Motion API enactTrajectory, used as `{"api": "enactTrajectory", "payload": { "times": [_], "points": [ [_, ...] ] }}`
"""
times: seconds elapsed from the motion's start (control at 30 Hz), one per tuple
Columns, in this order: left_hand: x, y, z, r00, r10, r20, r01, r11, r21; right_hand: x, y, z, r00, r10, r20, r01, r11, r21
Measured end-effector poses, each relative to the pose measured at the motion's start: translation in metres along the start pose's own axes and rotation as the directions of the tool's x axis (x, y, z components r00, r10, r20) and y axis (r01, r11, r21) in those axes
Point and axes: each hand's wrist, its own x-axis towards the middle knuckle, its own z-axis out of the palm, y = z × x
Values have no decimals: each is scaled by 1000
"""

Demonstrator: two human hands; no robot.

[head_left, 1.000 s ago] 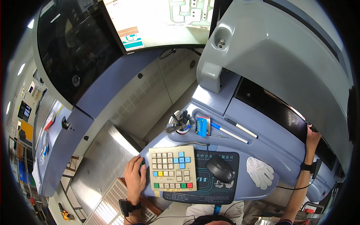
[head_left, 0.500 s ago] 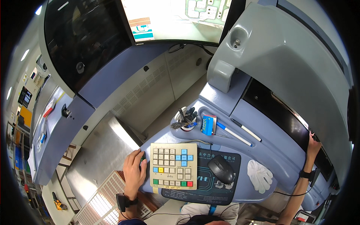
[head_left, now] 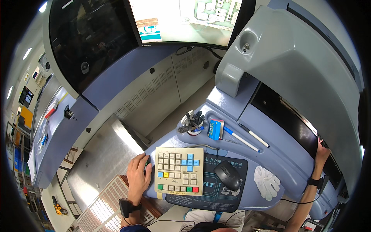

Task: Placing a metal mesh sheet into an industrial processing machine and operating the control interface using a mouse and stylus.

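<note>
Blue-violet moulded machine bodywork fills most of the room in view, and its rounded front part serves as a counter (head_left: 286,164). One lit monitor (head_left: 170,23) stands at the top, and one large grey hood (head_left: 286,65) arches over a black panel (head_left: 284,116) on the right.

On the counter are one cream keypad (head_left: 179,170) with coloured keys, one dark mat (head_left: 216,201), one black mouse (head_left: 228,176) on the mat, and one white glove (head_left: 266,183) just beside the mat's right edge. Farther back are one cup (head_left: 194,133) crowded with dark-handled tools, too bunched to count, one small blue box (head_left: 215,129), and two white pens, one blue-capped (head_left: 241,139) and one black-capped (head_left: 254,135), lying nearly parallel.

Two hands are in view, each with a black device at the wrist. The left hand (head_left: 138,176) lies over the counter's left edge beside the keypad, fingers loosely bent together; a small dark-green piece (head_left: 147,163) shows at its fingertips, but I cannot tell whether it is gripped or only touched. The right hand (head_left: 322,152) reaches under the hood's lower edge, over the black panel, fingers bunched around or against a small dark part (head_left: 324,144); its grip is too small to make out.
</note>
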Motion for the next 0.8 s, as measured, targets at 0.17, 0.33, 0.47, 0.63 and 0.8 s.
{"api": "enactTrajectory", "payload": {
  "times": [0.17,0.33,0.47,0.63,0.8],
  "points": [
    [-2,-3,2,1000,6,-10,-6,1000,-7,2,-20,-9,997,-1,71,-1,1000,29],
    [-4,-2,1,999,7,-38,-8,1000,-6,0,-8,-2,999,-34,43,33,999,33],
    [-2,-4,5,998,19,-64,-21,999,-28,1,30,7,988,-138,-77,132,988,-77],
    [-9,-10,1,995,7,-103,-19,993,-119,-46,-47,-7,995,83,-63,-57,940,337],
    [-11,-5,-1,992,-59,-108,24,954,-300,-183,-212,-44,972,135,194,-223,798,560]
  ]
}}
